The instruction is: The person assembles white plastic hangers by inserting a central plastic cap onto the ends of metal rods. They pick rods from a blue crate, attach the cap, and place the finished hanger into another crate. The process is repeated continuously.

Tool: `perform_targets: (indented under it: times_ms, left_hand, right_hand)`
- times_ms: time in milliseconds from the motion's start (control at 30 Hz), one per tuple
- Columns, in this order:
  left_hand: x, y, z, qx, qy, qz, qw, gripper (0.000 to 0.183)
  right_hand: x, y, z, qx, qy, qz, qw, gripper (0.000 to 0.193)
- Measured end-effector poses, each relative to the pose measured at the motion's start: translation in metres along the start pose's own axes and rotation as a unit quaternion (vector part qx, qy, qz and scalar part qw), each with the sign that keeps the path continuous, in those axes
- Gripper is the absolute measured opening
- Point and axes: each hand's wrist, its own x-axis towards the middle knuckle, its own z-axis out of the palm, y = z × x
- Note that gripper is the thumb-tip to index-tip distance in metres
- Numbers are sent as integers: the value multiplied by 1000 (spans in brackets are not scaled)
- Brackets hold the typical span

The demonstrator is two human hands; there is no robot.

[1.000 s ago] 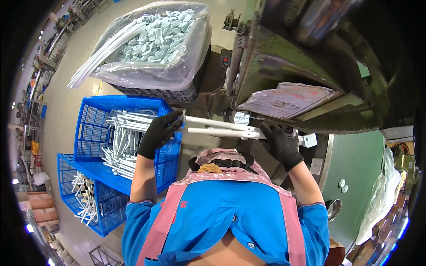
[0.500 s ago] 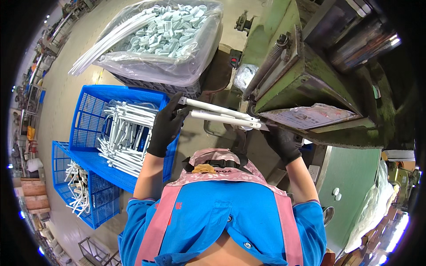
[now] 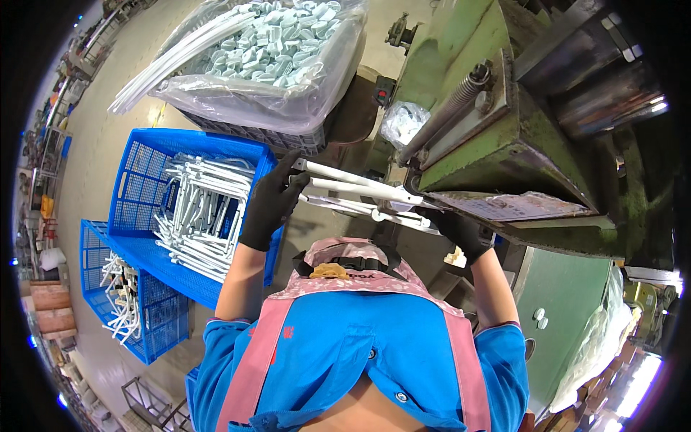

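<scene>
My left hand [image 3: 273,201], in a black glove, grips the left ends of a white tubular frame [image 3: 353,176]. The frame's bars run rightward and converge near a rivet-like joint under the green machine [image 3: 497,173]. Further white bars [image 3: 360,209] show just below; whether they belong to the same piece I cannot tell. At their right end is my right hand [image 3: 461,234], also black-gloved and closed around there, its fingertips partly hidden by the bars and the machine's lower edge.
A blue crate [image 3: 137,216] of white tube parts stands at left, with a smaller blue crate [image 3: 169,324] beside it. Behind is a plastic-lined bin [image 3: 252,111] of pale plastic pieces, long white strips across its edge. A green tabletop [image 3: 561,288] lies at right.
More white bars now show below the two upper ones, between my hands. A small pale piece has come into sight by my right wrist. My view has shifted slightly.
</scene>
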Motion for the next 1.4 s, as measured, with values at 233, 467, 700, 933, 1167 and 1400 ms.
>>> perform_targets:
  times_ms: [233,467,700,933,1167,1400]
  left_hand:
    - [1,0,4,-13,13,43,999,51]
    - [-2,-8,11,35,25,51,998,53]
    - [-54,-3,32,-192,-51,122,972,48]
    - [-44,-65,67,-486,-274,-95,824,40]
    - [-48,-12,55,-215,-394,9,894,41]
    - [-36,-14,46,-213,-411,-74,883,38]
  right_hand:
    - [-26,69,32,271,-76,180,943,33]
    - [8,6,-14,79,-183,151,968,42]
    - [-16,16,2,61,-140,183,971,51]
    - [3,-36,-22,35,-104,178,978,36]
    - [-4,-27,-8,14,-67,138,988,44]
    - [-11,-18,2,-4,2,81,997,41]
